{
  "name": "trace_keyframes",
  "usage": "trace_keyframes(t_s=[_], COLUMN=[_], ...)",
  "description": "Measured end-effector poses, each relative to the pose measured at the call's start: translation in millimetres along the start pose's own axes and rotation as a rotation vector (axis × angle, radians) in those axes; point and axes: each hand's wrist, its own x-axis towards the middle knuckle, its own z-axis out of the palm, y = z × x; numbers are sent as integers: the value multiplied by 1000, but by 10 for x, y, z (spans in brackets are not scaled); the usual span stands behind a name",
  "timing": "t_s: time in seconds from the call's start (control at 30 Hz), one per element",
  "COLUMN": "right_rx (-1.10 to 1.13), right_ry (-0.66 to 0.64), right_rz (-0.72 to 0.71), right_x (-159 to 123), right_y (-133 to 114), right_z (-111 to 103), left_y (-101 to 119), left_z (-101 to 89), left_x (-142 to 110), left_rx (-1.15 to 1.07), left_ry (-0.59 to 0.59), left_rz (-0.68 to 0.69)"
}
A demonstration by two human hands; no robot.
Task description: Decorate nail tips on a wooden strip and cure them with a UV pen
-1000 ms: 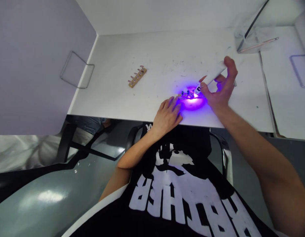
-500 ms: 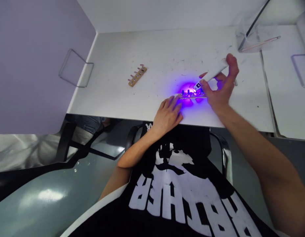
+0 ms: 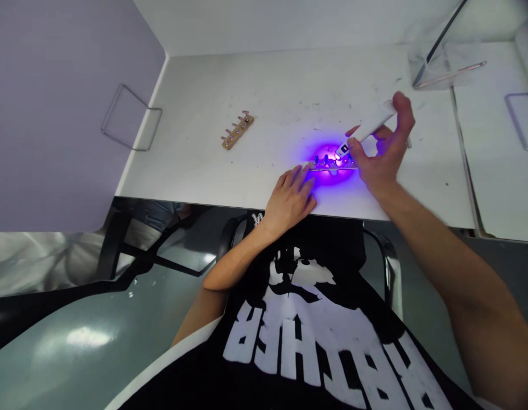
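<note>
A slim white handheld UV lamp (image 3: 368, 130) is gripped in my right hand (image 3: 383, 156), its tip tilted down to the left and shining violet light. Below the tip lies a narrow nail-tip stand (image 3: 321, 166) with several small upright tips, lit purple; its right end is partly hidden by my right hand. My left hand (image 3: 292, 196) rests on the table with bent fingers, its fingertips holding the stand's left end. Farther left, a second, wooden nail-tip stand (image 3: 238, 132) bears several clear pinkish tips on metal studs.
The white table (image 3: 196, 171) has small dark marks. At the back right stands a clear plastic box (image 3: 434, 65) with a thin pink stick (image 3: 456, 76) and a dark rod by it. Wire handles (image 3: 131, 118) jut from the side panels. A chair (image 3: 387, 259) is beneath me.
The lamp's tip has shifted very slightly, and the purple glow on the table in front of the stand has changed shape. My left hand stays in place.
</note>
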Motion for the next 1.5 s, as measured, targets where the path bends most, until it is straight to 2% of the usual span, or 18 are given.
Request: trace_keyframes(t_s=[0.17,0.3,0.53,0.73,1.0,1.3,1.5], right_rx=[-17,-4,2,73,-23,-13,-15], right_ry=[37,25,4,27,12,23,12], right_rz=[-49,-111,-21,-46,-88,-25,80], right_x=[-20,-5,8,25,-6,-21,-22], right_y=[109,79,-20,-47,81,53,48], right_z=[8,13,13,25,-20,-28,23], left_y=[-2,-2,9,5,7,7,10], left_z=[11,7,6,2,-9,-16,-8], left_x=[-2,-4,-8,-10,6,2,-6], left_rx=[7,12,2,16,-7,-1,-26], left_ry=[12,16,13,18,-8,7,-3], left_rz=[7,11,4,3,5,9,-7])
